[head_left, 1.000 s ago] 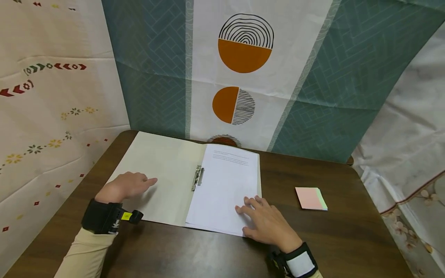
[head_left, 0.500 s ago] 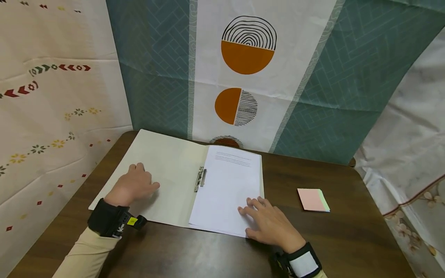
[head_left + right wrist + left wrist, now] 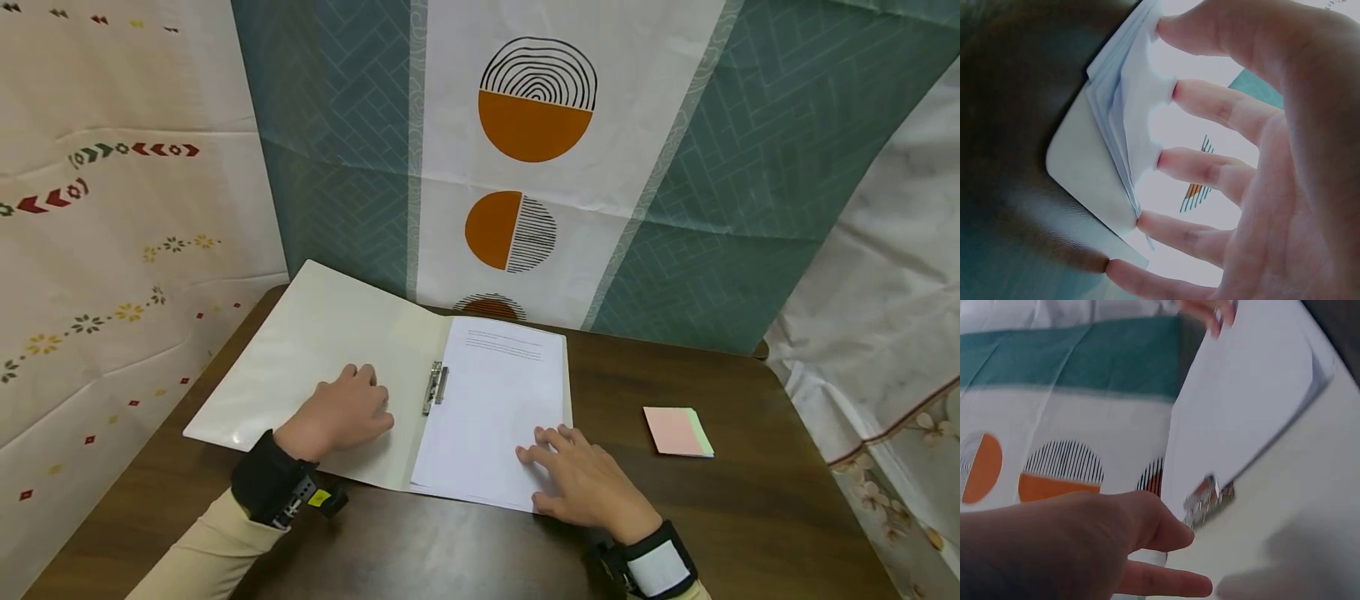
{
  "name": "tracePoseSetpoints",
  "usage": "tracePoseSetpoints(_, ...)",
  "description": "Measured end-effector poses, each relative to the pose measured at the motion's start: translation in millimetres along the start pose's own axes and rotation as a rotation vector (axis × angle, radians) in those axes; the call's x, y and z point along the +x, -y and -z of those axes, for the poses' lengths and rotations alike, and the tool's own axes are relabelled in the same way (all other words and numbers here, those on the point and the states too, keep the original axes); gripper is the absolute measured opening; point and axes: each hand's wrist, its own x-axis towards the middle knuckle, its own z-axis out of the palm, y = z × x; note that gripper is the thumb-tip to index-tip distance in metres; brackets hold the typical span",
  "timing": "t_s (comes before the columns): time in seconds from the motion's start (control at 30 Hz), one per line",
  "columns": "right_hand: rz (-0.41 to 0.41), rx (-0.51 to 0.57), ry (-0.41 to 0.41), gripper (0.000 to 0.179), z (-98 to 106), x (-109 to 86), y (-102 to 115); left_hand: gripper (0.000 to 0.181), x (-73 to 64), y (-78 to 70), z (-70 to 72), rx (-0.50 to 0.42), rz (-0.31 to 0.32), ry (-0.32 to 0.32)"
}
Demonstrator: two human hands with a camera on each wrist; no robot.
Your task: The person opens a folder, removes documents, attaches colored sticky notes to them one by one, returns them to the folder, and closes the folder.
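A cream folder (image 3: 300, 333) lies spread wide on the table, its left cover tilted up along the outer side. Over that cover, close to the metal clip (image 3: 434, 387) at the spine, is my left hand (image 3: 345, 414), fingers loosely bent and holding nothing. The left wrist view shows its thumb and a finger beside the clip (image 3: 1209, 501). A stack of white paper (image 3: 487, 417) with a few printed lines covers the right side. My right hand (image 3: 588, 483) rests its spread fingertips at the stack's lower right corner. Layered sheet edges (image 3: 1113, 106) show by those fingers in the right wrist view.
Sticky notes (image 3: 675, 431) in pink and green lie right of the folder on the dark wooden table (image 3: 465, 550). A patterned curtain (image 3: 337, 167) hangs behind the table, with pale cloths (image 3: 112, 333) at the sides.
My left hand has moved right across the left cover toward the clip. The cover's outer side has risen. My right hand stays on the paper.
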Motion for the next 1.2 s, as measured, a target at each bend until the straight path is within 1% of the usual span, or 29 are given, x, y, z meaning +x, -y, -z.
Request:
tracePoseSetpoints(0.13,0.003,0.005,0.002,0.052,-1,-0.6,-1,0.034,-3.0,-26.2,0.7,-0.028,-0.037,0.066)
tracePoseSetpoints(0.3,0.001,0.006,0.005,0.053,0,-1.3,-1,0.043,-7.1,-46.1,-0.9,-0.073,-0.087,0.135)
tracePoseSetpoints(0.43,0.003,0.003,0.002,0.052,1,-2.2,-1,0.048,-6.6,-51.2,-5.8,-0.060,-0.093,0.168)
tracePoseSetpoints(0.63,0.002,-0.004,0.002,0.052,3,-2.9,-3,0.047,-3.7,-51.3,-8.0,-0.052,-0.105,0.162)
tracePoseSetpoints(0.83,-0.017,0.012,0.021,0.053,4,-4.2,-6,0.047,-1.9,-54.7,-7.9,-0.042,-0.112,0.174)
tracePoseSetpoints(1.0,-0.038,0.017,0.036,0.054,6,-7.9,-10,0.049,-1.2,-61.7,-10.1,-0.033,-0.121,0.182)
tracePoseSetpoints(1.2,-0.042,0.004,0.031,0.052,9,-16.8,-18,0.050,-0.7,-75.6,-13.5,0.005,-0.129,0.173)
